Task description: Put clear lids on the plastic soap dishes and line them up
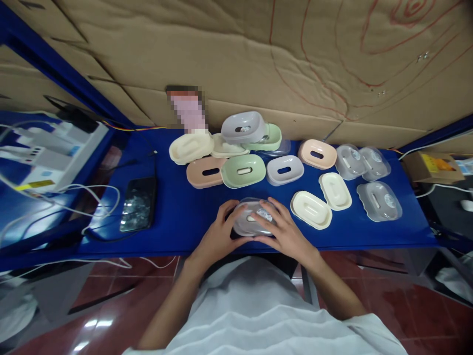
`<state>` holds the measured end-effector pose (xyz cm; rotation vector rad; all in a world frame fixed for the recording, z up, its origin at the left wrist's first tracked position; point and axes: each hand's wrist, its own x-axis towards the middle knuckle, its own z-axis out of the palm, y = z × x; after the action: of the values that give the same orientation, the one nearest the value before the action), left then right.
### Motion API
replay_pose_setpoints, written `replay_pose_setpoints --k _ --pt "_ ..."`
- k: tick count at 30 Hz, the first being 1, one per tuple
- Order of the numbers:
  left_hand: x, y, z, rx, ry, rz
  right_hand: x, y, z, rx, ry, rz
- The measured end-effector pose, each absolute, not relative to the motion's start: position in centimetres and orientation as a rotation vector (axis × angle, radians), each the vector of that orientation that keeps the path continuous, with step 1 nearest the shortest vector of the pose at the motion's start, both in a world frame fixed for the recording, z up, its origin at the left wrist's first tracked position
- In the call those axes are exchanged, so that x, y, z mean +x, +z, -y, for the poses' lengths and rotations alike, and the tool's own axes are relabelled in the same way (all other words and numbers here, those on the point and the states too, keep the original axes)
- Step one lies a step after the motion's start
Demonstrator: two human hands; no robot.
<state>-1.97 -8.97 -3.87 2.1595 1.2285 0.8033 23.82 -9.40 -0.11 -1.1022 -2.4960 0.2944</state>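
Near the table's front edge, a soap box (pixel 254 228) with a greyish body and a clear lid sits between my two hands. My left hand (pixel 226 229) wraps its left side, fingers curled over the top. On the opposite side my right hand (pixel 283 227) grips it, with fingers across the lid and the sticker. Behind it stand a green soap dish (pixel 254 172), a brown dish (pixel 197 172) and a lavender dish (pixel 295 171). To the right lie two cream inner trays (pixel 312 211). The underside of the held box is hidden.
Clear lids (pixel 380 202) lie at the right of the blue table (pixel 177 212), near a peach dish (pixel 325 154). More dishes, including a grey one (pixel 254 121), are stacked against the cardboard wall (pixel 240 59). A black phone (pixel 138 204) and white cables (pixel 107 209) are at left.
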Motion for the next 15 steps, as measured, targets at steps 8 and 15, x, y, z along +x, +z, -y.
replay_pose_setpoints --k 8,15 --pt "-2.0 -3.6 8.7 2.034 0.651 -1.153 24.4 -0.8 8.3 -0.847 0.289 2.554" --pt "-2.1 -3.4 8.6 1.998 0.651 -1.137 25.1 -0.8 7.9 -0.876 0.283 2.544"
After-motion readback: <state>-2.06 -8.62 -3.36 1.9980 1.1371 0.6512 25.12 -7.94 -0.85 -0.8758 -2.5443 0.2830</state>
